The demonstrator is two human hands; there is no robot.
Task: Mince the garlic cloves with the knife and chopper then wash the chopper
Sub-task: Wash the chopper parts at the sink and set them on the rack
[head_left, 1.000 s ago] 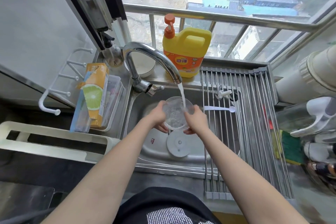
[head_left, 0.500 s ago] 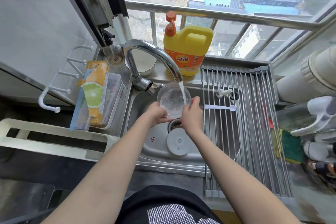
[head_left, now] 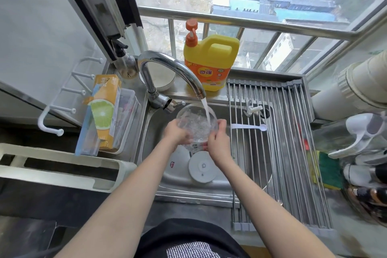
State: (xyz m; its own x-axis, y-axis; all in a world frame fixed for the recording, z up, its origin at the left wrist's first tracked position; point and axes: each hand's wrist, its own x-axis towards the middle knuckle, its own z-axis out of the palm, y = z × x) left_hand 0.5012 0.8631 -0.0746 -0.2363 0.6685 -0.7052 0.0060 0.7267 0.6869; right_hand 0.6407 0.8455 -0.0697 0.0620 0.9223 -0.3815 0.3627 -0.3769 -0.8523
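Your left hand point(head_left: 178, 133) and right hand point(head_left: 217, 141) both grip the clear round plastic chopper bowl point(head_left: 195, 124). You have lifted it higher, right under the tap water point(head_left: 206, 111), so rinsing goes on.

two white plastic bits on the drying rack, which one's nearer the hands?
The long white spoon, lying flat across the bars just right of the right hand. The other, a small white chopper part, sits farther back.

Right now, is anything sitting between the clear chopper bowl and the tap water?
Nothing visible does. Both hands, left and right, hold the chopper bowl directly under the faucet, and the stream falls straight into it.
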